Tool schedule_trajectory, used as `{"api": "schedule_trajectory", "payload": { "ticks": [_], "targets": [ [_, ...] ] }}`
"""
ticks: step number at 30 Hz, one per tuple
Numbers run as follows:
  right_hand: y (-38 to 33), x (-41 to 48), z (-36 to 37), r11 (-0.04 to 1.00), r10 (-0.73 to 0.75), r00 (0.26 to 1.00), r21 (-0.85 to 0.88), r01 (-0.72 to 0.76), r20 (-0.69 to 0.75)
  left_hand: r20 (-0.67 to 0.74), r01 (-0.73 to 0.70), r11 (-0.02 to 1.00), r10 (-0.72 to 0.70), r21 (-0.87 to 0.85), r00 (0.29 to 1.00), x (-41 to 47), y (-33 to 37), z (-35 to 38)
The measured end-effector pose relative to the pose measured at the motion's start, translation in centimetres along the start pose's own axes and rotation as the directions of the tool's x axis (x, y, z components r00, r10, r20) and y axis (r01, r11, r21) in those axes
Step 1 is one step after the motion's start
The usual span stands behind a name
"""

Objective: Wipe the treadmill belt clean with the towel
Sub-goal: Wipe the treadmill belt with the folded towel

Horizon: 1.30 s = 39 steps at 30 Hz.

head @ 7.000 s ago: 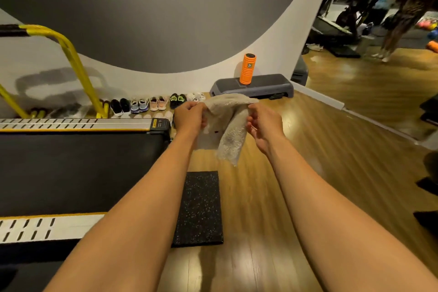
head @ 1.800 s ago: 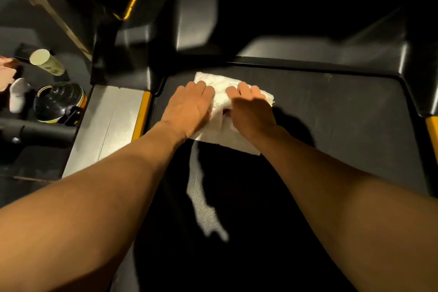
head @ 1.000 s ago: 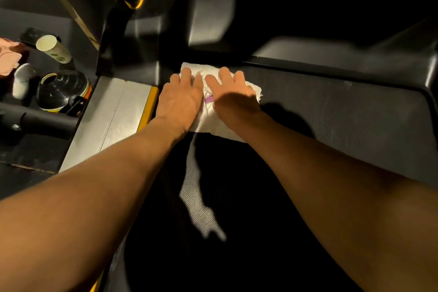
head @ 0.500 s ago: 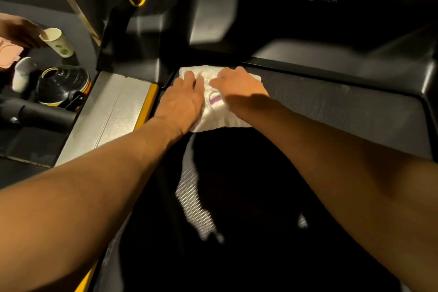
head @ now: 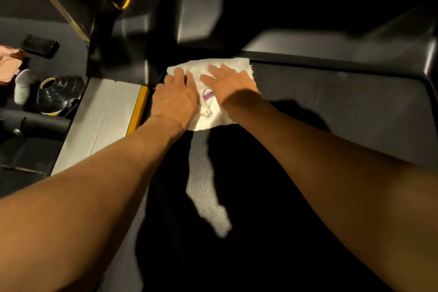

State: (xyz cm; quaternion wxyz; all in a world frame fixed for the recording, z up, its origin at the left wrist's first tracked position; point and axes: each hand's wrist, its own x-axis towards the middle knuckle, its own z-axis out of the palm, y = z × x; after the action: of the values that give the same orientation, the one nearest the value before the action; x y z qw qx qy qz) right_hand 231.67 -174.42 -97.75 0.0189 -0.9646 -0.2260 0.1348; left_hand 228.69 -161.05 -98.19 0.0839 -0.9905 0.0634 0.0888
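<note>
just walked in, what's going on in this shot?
A person is wiping a treadmill belt. The left hand and right hand press flat, side by side, on a white towel at the belt's front left corner, next to the silver side rail. The rest of the belt lies bare to the right.

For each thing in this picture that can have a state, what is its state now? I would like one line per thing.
treadmill belt: carries the towel at its front left corner; partly in shadow.
towel: spread flat, pinned under both hands.
left hand: fingers straight, pressing on the towel.
right hand: fingers spread, pressing on the towel.
</note>
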Motion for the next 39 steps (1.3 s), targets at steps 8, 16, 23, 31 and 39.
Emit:
{"api": "schedule_trajectory", "payload": {
  "ticks": [8, 16, 23, 31, 39],
  "targets": [
    [3.4, -2.6, 1.2, 0.961, 0.08, 0.977, 0.246, -0.129, 0.198, -0.014, -0.134, 0.982, 0.133, -0.133, 0.991, -1.8, 2.8, -0.5],
    [4.4, -2.9, -1.4, 0.884, 0.269, 0.942, 0.336, -0.325, 0.202, 0.112, -0.093, 0.989, 0.106, -0.116, 0.988, 1.0, 4.7, -2.2],
    [7.3, -4.3, -0.6, 0.884, 0.25, 0.942, 0.345, -0.317, 0.224, -0.022, -0.25, 0.96, 0.255, 0.13, 0.967, 0.5, 7.0, -1.9],
    [8.4, -4.5, 0.8, 0.893, 0.291, 0.938, 0.298, -0.337, 0.188, 0.065, -0.187, 0.979, 0.182, 0.082, 0.981, -0.4, 10.5, -1.7],
    [11.3, -4.2, 0.8, 0.878, 0.229, 0.973, 0.429, -0.212, 0.012, 0.225, -0.068, 0.981, 0.108, -0.181, 0.968, 3.3, 10.6, -1.9]
  ]
}}
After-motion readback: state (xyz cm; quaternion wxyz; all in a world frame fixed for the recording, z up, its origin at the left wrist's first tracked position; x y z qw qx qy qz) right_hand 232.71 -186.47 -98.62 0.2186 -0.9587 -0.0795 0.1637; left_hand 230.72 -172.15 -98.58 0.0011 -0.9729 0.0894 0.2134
